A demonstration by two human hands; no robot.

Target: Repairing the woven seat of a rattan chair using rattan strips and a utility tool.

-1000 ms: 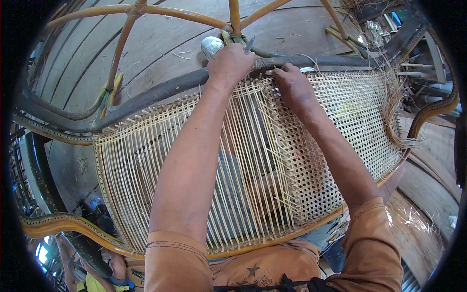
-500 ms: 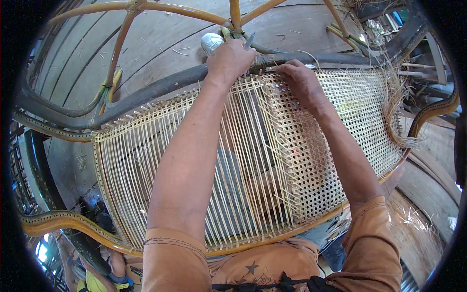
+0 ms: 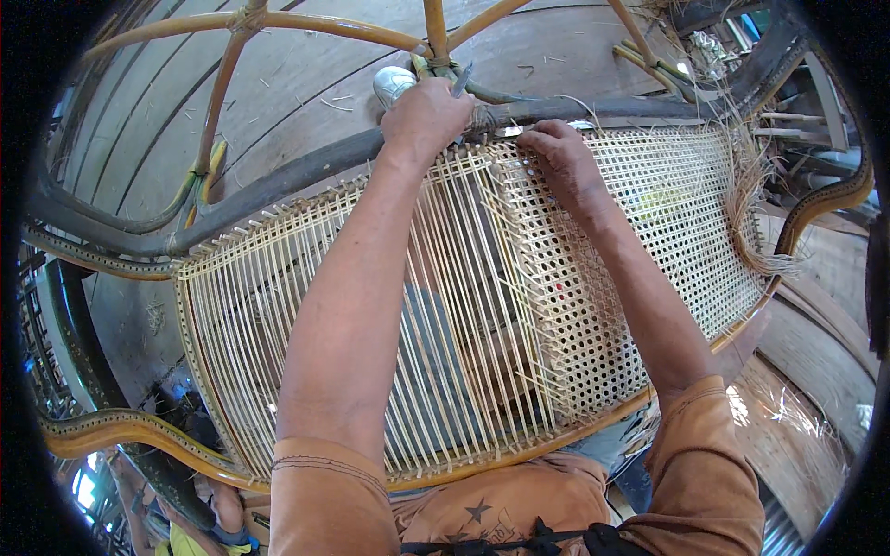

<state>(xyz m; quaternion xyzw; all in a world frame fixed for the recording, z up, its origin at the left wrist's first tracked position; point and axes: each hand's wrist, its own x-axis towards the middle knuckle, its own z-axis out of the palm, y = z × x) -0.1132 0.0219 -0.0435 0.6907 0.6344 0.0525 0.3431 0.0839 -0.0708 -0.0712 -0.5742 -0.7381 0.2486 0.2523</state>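
Cane panel [image 3: 697, 259] on a curved frame, viewed from above. Nearest, the polished near rail [image 3: 519, 451] runs before the torso and bounds the panel, which spans the frame: open strands [image 3: 246, 334] at left, close mesh [image 3: 589, 347] at right. The strands are probably light, springy and smooth, liable to split if kinked, and best held near their ends; the frame, likely stiff and heavier, is better taken by its rails. Loose fibres [image 3: 739, 218] lie bunched near the right end. At the far edge, the right hand [image 3: 564, 159] has its fingers bent down; whether they pinch a strand cannot be told. Slightly farther, the left hand [image 3: 426, 120] is closed around a grey tool [image 3: 463, 80], beside the dark rail [image 3: 297, 174]. Beyond lies the plank floor [image 3: 287, 74].
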